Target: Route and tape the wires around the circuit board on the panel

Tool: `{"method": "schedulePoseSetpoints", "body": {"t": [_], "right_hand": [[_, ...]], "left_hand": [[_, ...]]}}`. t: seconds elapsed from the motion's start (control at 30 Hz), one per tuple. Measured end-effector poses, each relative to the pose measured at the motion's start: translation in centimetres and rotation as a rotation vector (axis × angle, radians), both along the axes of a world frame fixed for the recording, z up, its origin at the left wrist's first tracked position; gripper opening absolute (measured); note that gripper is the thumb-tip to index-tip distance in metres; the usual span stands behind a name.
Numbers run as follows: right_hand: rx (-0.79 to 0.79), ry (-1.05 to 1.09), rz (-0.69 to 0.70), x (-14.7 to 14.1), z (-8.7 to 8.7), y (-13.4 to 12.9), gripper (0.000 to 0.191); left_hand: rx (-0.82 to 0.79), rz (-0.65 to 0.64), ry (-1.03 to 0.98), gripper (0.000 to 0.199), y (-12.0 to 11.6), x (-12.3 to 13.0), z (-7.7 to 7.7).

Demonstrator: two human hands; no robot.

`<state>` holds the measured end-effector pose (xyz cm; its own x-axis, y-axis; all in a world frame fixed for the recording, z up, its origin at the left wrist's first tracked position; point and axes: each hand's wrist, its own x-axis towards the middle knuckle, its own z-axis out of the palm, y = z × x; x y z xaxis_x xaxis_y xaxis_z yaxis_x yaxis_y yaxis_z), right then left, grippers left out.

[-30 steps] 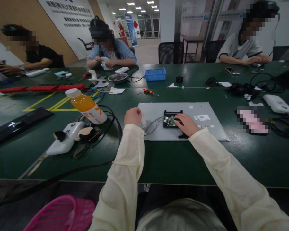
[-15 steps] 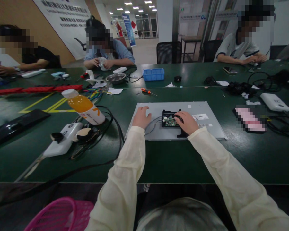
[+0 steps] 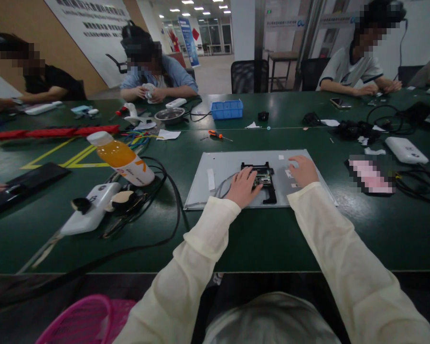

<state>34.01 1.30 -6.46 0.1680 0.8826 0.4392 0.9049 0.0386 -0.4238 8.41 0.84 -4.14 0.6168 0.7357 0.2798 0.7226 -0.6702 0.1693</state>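
A flat grey panel (image 3: 222,162) lies on the table in front of me, with white labels on its surface. On its middle sits a green circuit board (image 3: 263,179) in a black plastic frame (image 3: 271,193). My left hand (image 3: 242,187) reaches over the board's left side with fingers spread, covering part of it; the fingertips seem to touch it. My right hand (image 3: 304,172) is over the panel's right part, beside the frame, fingers apart and curved, with nothing seen in it. A thin grey cable (image 3: 222,186) runs out under my left hand.
To the left stand a tilted juice bottle (image 3: 123,160), a white device (image 3: 93,208) and black cables. Beyond the panel lie an orange screwdriver (image 3: 215,134) and a blue basket (image 3: 227,110). A phone (image 3: 369,176) lies to the right. Several people sit across the table.
My left hand has moved right, from the panel's left part onto the circuit board. My right hand has left the board and moved right. A white label at the panel's left is now uncovered.
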Motion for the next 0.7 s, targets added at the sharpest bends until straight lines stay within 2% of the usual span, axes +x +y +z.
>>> {"method": "schedulePoseSetpoints", "body": {"t": [0.17,0.4,0.57,0.7], "right_hand": [[-0.121,-0.019,-0.038,0.40,-0.51,0.06,0.029],[-0.252,-0.012,-0.039,0.35,0.19,-0.48,0.030],[-0.284,0.061,-0.032,0.67,0.15,-0.50,0.028],[-0.259,0.043,-0.025,0.90,-0.05,-0.39,0.026]], "left_hand": [[0.001,0.019,0.024,0.043,-0.07,0.10,-0.27],[-0.007,0.024,0.029,0.044,-0.13,0.15,-0.27],[0.000,0.018,0.023,0.044,-0.01,0.11,-0.40],[0.010,0.011,0.027,0.044,-0.03,0.09,-0.36]]}}
